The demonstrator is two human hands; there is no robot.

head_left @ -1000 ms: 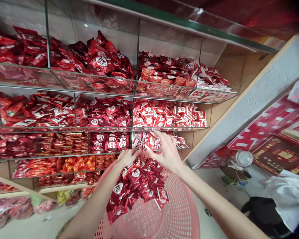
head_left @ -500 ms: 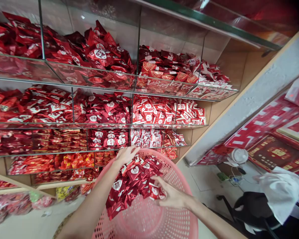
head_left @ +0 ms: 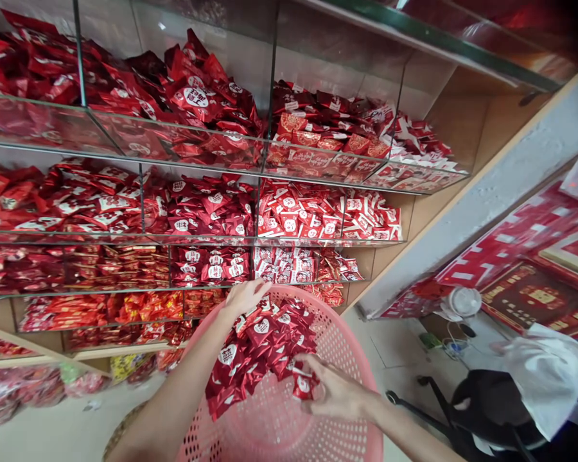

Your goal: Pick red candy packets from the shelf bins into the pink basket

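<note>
A pink perforated plastic basket [head_left: 361,359] stands in front of me, with a heap of dark red candy packets [head_left: 262,350] against its far left side. My left hand [head_left: 245,298] is closed over the basket's far rim, its fingertips partly hidden. Inside the basket, my right hand [head_left: 334,388] pinches a small red and white packet [head_left: 302,385] between thumb and fingers, at the right edge of the heap. Whether more packets lie behind those fingers, I cannot tell.
Glass-fronted shelves [head_left: 212,240] filled with red packets rise beyond the basket. Stuffed plastic bags [head_left: 38,385] lie on the floor at left. To the right are a black chair [head_left: 491,410] with a white plastic bag [head_left: 549,366] and a white container [head_left: 462,301].
My right hand has shifted slightly down and to the right with the packet, away from the heap. The left hand stays on the rim. The view has tilted a little.
</note>
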